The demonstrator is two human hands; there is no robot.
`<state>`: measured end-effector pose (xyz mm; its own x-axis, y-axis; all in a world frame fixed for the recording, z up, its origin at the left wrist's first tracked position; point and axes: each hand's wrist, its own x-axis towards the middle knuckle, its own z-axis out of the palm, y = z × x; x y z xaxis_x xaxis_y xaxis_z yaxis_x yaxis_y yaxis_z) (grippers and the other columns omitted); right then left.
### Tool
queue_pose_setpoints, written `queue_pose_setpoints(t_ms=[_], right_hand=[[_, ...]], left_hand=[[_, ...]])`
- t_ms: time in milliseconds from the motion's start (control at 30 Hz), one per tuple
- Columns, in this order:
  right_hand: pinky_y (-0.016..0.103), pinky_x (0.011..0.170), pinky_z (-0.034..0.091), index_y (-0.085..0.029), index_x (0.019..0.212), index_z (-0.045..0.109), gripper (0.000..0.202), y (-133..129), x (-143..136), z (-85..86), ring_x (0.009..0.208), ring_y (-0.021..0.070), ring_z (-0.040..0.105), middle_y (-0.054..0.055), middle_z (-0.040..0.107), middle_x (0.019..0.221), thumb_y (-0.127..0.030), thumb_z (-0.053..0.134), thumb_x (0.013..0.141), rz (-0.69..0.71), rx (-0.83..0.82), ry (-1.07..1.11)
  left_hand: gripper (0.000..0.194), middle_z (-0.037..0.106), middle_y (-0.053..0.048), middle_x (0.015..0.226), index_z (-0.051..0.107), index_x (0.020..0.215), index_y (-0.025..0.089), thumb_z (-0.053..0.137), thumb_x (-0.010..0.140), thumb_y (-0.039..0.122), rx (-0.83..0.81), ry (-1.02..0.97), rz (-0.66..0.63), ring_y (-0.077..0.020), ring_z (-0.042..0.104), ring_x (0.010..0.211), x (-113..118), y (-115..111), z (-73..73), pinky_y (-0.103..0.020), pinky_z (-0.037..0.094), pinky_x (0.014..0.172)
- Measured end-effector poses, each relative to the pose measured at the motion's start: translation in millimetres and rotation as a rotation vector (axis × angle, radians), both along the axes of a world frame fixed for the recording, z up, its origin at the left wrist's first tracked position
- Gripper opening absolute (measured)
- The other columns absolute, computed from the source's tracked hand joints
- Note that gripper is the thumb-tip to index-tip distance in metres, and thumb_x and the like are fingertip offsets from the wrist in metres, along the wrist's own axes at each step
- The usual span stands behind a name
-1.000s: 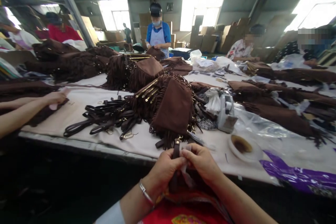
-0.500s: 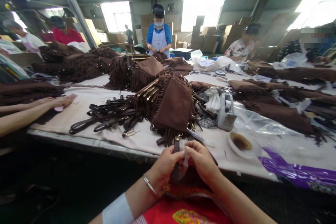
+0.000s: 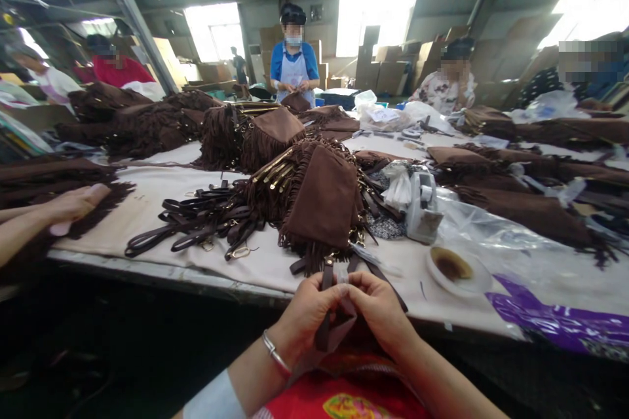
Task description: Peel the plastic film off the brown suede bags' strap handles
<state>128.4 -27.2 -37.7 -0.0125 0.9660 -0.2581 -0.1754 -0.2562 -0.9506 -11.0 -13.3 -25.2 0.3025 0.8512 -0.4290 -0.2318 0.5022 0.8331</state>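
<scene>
My left hand [image 3: 312,308], with a silver bangle at its wrist, is closed round a dark brown strap [image 3: 328,275] and pinches a thin translucent plastic piece [image 3: 348,321]. My right hand [image 3: 376,304] pinches the same plastic, its thumb tip meeting the left one. The strap runs up to a gold ring below a brown fringed bag [image 3: 324,200], which lies on top of a stack at the table's edge. Left of the stack sits a tangle of dark straps [image 3: 196,222] with gold clasps.
A tape dispenser [image 3: 423,206], a bowl with brown residue [image 3: 449,268] and purple plastic [image 3: 560,311] lie to the right. A co-worker's hand [image 3: 73,206] is on fringed material at the left. Other people stand or sit round the table [image 3: 162,190].
My fingertips have come together, and the plastic now hangs lower and wider between my hands. The co-worker's hand at the left has moved left, away from the bare cloth.
</scene>
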Motion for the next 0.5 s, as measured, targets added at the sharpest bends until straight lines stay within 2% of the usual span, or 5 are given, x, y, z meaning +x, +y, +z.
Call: queue_pose_setpoints(t_ms=[100, 200, 333, 400, 500], right_hand=[[0.03, 0.063, 0.05, -0.017, 0.083, 0.07, 0.02, -2.4, -1.3, 0.4, 0.068, 0.0199, 0.065, 0.005, 0.072, 0.075, -0.036, 0.066, 0.078, 0.01, 0.092, -0.233], [0.032, 0.071, 0.05, -0.019, 0.087, 0.072, 0.019, -3.2, 0.6, -1.2, 0.075, 0.022, 0.066, 0.006, 0.073, 0.082, -0.032, 0.057, 0.084, 0.019, 0.199, -0.49], [0.036, 0.079, 0.048, -0.021, 0.09, 0.072, 0.02, 1.3, 16.5, -4.7, 0.083, 0.0252, 0.066, 0.009, 0.073, 0.087, -0.024, 0.053, 0.085, -0.021, 0.426, -0.797], [0.036, 0.079, 0.048, -0.021, 0.086, 0.072, 0.018, 5.5, 27.6, -4.4, 0.081, 0.025, 0.066, 0.009, 0.072, 0.085, -0.022, 0.053, 0.084, -0.069, 0.454, -0.836], [0.033, 0.071, 0.05, -0.022, 0.091, 0.071, 0.016, 11.4, 36.4, 0.6, 0.074, 0.022, 0.065, 0.006, 0.072, 0.079, -0.029, 0.059, 0.083, -0.108, 0.316, -0.617]], left_hand=[[0.039, 0.052, 0.005, 0.057, 0.061, 0.087, 0.014, 0.083, 0.061, 0.033, -0.028, 0.004, 0.048, -0.0066, 0.044, 0.048, 1.5, 1.6, -3.0, -0.018, 0.032, 0.046], [0.038, 0.051, 0.006, 0.056, 0.062, 0.084, 0.013, 0.083, 0.062, 0.035, -0.016, 0.047, 0.049, -0.006, 0.041, 0.047, 0.1, 2.6, -5.7, -0.018, 0.029, 0.045], [0.031, 0.058, 0.003, 0.06, 0.064, 0.083, 0.013, 0.079, 0.067, 0.035, 0.069, 0.119, -0.002, -0.0082, 0.046, 0.051, -3.9, 5.0, 2.6, -0.02, 0.034, 0.048], [0.027, 0.059, 0.003, 0.061, 0.063, 0.082, 0.014, 0.077, 0.069, 0.033, 0.108, 0.142, 0.005, -0.0083, 0.047, 0.051, -6.5, 7.6, 7.9, -0.02, 0.036, 0.05], [0.025, 0.06, 0.003, 0.063, 0.063, 0.083, 0.015, 0.076, 0.07, 0.032, 0.137, 0.145, -0.001, -0.0087, 0.049, 0.051, -9.8, 11.8, 11.2, -0.02, 0.038, 0.05]])
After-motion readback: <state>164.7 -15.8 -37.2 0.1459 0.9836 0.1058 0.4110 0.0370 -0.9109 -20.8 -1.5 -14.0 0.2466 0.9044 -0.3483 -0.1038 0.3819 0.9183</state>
